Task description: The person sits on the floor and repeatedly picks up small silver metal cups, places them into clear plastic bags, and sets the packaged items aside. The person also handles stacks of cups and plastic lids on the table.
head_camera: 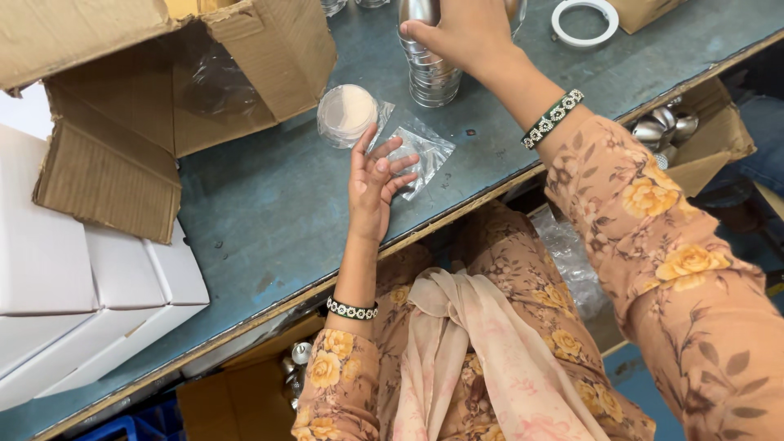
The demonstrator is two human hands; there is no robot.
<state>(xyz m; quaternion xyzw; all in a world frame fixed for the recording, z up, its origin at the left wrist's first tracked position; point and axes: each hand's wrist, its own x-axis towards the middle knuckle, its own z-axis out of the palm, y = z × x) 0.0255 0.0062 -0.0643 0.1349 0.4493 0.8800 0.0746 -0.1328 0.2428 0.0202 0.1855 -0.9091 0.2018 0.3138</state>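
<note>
Left hand [374, 189] at centre of the counter [269, 212], palm up, fingers [398, 166] spread open, tips resting on a small clear bag [418, 155] without closing round it. Bag flat on the counter, just at 1 o'clock from the palm. Thin, limp, slick film by the look of it: almost weightless, apt to slide or crumple, best pinched at an edge or corner. At 11 o'clock from the hand, a round clear lid [347, 112], touching the bag's upper edge.

Right hand [461, 33] at 12 o'clock, top of view, fingers curled down over the top of a stack of metal rings [431, 80], gripping it from above. Stack upright, shiny, hard and probably heavy for its size; smooth sides likely slippery, liable to shear apart unless held round the whole column or from the base.

Open carton [163, 90] at 10 o'clock; white boxes [82, 286] at 8 o'clock; white ring [585, 22] at 1 o'clock, well apart from the stack.
</note>
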